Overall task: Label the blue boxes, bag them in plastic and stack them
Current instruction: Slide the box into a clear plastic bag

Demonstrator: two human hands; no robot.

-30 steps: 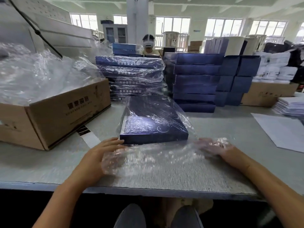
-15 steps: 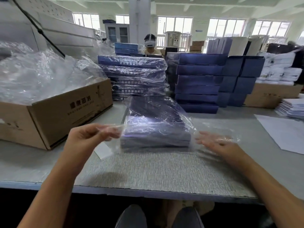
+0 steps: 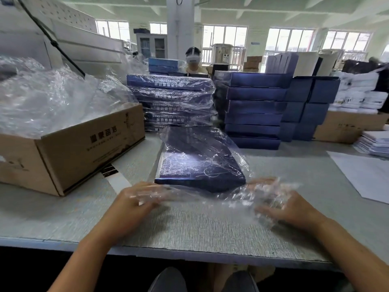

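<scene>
Left grip (image 3: 134, 202): fingers stretched along the loose mouth of the plastic bag (image 3: 210, 197) with film over them. They are blurred, so I cannot tell whether they pinch it. Right grip (image 3: 291, 209): wide, fingers spread flat with film draped over them, nothing curled round.

Both sit at the near side of the surface (image 3: 189, 226), one at each end of the bag mouth. This looks like flattening or folding the flap to close it.

- **Cardboard carton (image 3: 84, 148):** at the left edge, heaped with loose clear bags (image 3: 52, 98). Likely the bag supply, kept within reach.
- **Unbagged stack (image 3: 254, 106):** dark blue boxes at the far middle.
- **Bagged stack (image 3: 172, 100):** just to the left of the unbagged one, directly behind the work spot. Probably where this one goes.
- **Blue box (image 3: 200, 165):** lies flat mid-surface, inside the bag, near end facing the hands. No label is visible from here.
- **White sheet (image 3: 362, 173):** at the right edge, well apart.
- **Paper pile (image 3: 376, 142):** behind the sheet.
- **Label strip (image 3: 117, 180):** lies beside the carton's near corner, close to the left grip.

Another person (image 3: 193, 57) sits beyond the stacks. The path back to the bagged stack looks open. The slack film could snag on the box corners.
</scene>
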